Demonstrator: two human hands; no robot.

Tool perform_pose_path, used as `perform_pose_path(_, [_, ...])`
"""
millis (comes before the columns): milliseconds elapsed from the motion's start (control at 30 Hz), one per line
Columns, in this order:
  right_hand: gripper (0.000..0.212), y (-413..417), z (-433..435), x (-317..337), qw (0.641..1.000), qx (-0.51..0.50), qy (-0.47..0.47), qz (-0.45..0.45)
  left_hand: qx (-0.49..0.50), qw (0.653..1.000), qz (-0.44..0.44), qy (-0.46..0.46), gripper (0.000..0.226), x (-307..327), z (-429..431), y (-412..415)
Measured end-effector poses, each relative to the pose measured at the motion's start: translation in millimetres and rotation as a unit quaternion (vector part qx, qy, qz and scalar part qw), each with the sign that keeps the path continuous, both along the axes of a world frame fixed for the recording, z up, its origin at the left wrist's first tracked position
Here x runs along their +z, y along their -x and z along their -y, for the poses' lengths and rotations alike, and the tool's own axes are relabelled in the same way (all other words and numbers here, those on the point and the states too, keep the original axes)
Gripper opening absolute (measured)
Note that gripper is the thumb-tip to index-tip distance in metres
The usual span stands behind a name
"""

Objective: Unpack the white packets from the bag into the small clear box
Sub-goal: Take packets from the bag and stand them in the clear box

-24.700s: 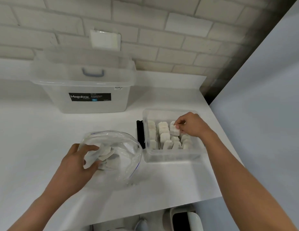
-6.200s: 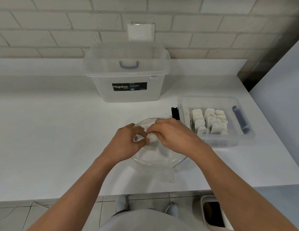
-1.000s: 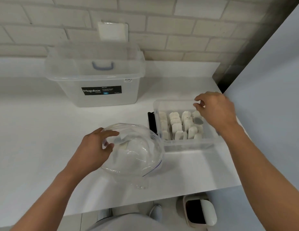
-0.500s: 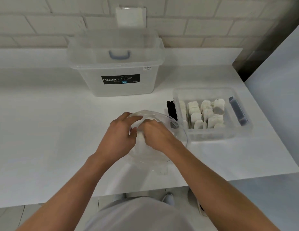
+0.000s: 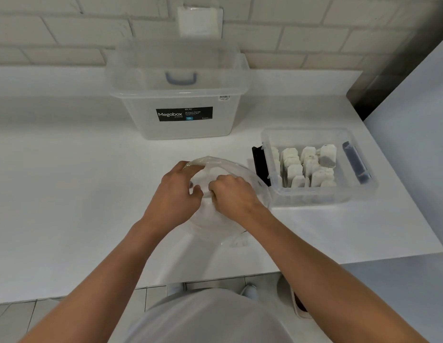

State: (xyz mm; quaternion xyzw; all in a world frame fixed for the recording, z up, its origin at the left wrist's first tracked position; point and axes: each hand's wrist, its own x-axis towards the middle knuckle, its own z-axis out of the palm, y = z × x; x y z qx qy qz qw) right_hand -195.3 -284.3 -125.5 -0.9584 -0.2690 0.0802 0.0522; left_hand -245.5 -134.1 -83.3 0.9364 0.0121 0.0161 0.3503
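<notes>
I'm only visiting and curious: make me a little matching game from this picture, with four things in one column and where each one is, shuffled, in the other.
Things:
1. large Megabox tub
2. small clear box
3. clear bag
4. white wall plate

Places:
A. gripped at its rim by the left hand, with the right hand at its mouth
B. fixed on the brick wall
C. on the right of the table, with rows of white packets inside
D. at the back of the table, near the wall

Pairs: 1-D, 2-C, 3-A, 4-B.
</notes>
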Motion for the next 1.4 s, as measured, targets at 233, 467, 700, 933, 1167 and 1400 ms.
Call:
perform_pose_path(233, [0.016,18,38,50,0.951,-0.117,-0.266,-0.103,0.053,0.990,-0.071,0.114,0.047,11,-6,-3])
perform_pose_path(467, [0.005,25,43,63,0.684,-0.231,-0.620,-0.308,0.041,0.986,-0.086,0.135,0.036,13,-12,-2])
perform_pose_path(700, [0.011,34,23,36,0.633,-0.246,-0.662,-0.317,0.006,0.987,-0.049,0.153,0.020,11,-11,0])
perform_pose_path(933, [0.043,33,31,50,0.886,-0.173,-0.402,-0.152,-0.031,0.999,-0.019,0.020,0.010,3,-16,-3])
perform_pose_path(1167, [0.019,29,42,62,0.951,-0.078,-0.298,0.001,-0.048,0.999,-0.015,-0.012,0.022,3,-9,-8])
perform_pose_path(1400, [0.017,21,110,114,0.944,-0.110,-0.300,0.084,-0.010,1.000,-0.001,0.011,0.032,-2,-2,-10])
